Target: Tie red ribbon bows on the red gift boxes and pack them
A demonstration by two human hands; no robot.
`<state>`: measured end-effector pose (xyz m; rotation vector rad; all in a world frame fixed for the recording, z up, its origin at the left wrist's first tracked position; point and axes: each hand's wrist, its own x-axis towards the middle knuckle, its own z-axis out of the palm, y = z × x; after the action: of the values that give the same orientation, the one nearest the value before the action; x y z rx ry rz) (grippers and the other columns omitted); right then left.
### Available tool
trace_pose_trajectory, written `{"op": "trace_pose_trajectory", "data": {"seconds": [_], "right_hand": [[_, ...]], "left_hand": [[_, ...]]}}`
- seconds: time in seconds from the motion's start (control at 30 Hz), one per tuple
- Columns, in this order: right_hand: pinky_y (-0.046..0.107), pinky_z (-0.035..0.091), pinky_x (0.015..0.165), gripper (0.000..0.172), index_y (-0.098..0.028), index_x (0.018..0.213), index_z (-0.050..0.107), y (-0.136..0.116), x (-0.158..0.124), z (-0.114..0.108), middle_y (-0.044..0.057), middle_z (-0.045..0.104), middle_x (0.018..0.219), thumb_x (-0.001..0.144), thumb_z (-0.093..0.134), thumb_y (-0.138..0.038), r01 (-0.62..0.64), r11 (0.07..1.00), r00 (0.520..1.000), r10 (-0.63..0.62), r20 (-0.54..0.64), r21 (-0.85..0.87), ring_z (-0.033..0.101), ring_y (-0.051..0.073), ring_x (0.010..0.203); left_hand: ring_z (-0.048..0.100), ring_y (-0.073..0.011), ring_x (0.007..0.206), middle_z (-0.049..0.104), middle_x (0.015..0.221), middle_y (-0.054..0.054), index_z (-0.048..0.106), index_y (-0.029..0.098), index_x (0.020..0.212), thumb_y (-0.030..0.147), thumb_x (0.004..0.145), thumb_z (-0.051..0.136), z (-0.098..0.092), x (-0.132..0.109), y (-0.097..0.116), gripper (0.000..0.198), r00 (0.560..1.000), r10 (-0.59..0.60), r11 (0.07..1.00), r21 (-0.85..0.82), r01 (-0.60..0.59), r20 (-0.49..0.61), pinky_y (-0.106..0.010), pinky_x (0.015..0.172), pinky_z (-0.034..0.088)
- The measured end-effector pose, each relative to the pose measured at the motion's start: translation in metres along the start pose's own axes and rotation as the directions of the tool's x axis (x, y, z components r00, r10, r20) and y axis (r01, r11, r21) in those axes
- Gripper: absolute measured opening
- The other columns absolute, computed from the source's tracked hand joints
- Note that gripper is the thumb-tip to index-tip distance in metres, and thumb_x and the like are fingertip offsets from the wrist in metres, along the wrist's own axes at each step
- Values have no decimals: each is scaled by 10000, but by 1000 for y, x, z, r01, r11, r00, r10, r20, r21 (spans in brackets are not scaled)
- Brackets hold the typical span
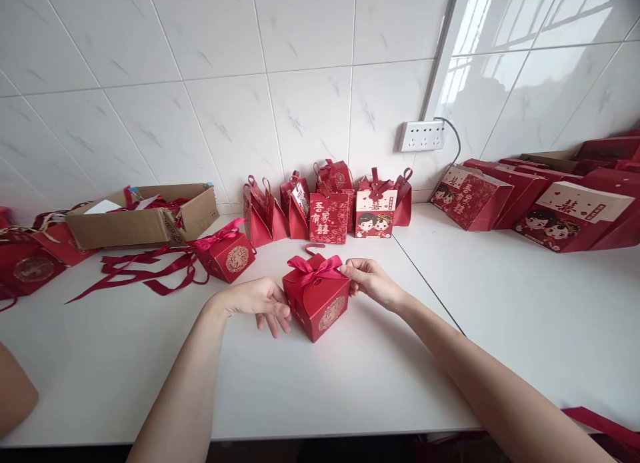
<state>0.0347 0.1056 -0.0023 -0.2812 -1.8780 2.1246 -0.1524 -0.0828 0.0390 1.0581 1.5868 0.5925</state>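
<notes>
In front of me on the white table stands a red gift box [320,306] with a gold round emblem on its front. A crimson ribbon [315,269] is tied in a bow on its top. My right hand [373,281] is at the box's upper right corner, with thumb and fingers closed on the right end of the bow. My left hand [265,304] hangs beside the box's left side, its fingers loosely bent and apart, holding nothing. Whether its fingertips touch the box is hard to tell. A short ribbon piece [315,248] lies just behind the box.
Another bowed red box [227,253] stands to the left beside loose ribbons [145,269]. Behind these is an open cardboard box [125,226]. Several red gift bags [329,217] line the wall; more bags [575,216] stand at right. A person's arm [15,393] shows at left.
</notes>
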Motion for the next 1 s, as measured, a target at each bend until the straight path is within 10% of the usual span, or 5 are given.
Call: {"op": "trace_pose_trajectory", "data": {"seconds": [0.27, 0.5, 1.0], "right_hand": [[239, 357, 547, 360, -163, 579, 568, 2, -2, -5, -41, 512, 500, 701, 748, -450, -26, 994, 993, 13, 113, 109, 440, 82, 486], [266, 357, 564, 349, -178, 504, 532, -4, -3, -9, -41, 468, 460, 678, 741, -396, 7, 985, 992, -29, 126, 170, 415, 92, 473], [363, 369, 660, 469, -228, 492, 187, -18, -7, -33, -82, 98, 417, 572, 634, -346, 113, 926, 992, -86, -90, 359, 159, 104, 463]], "left_hand": [[702, -199, 592, 740, 895, -138, 704, 154, 845, 583, 665, 718, -4, 8, -10, 466, 997, 75, 992, -108, -71, 32, -176, 371, 381], [673, -234, 515, 619, 589, -76, 635, 111, 537, 355, 673, 750, -7, 8, -11, 302, 954, 239, 831, -471, -297, -182, -190, 311, 370], [579, -178, 549, 390, 412, -10, 283, 198, 384, 153, 519, 535, -18, 0, -12, 290, 651, 137, 350, -578, -737, -747, -164, 292, 317]]}}
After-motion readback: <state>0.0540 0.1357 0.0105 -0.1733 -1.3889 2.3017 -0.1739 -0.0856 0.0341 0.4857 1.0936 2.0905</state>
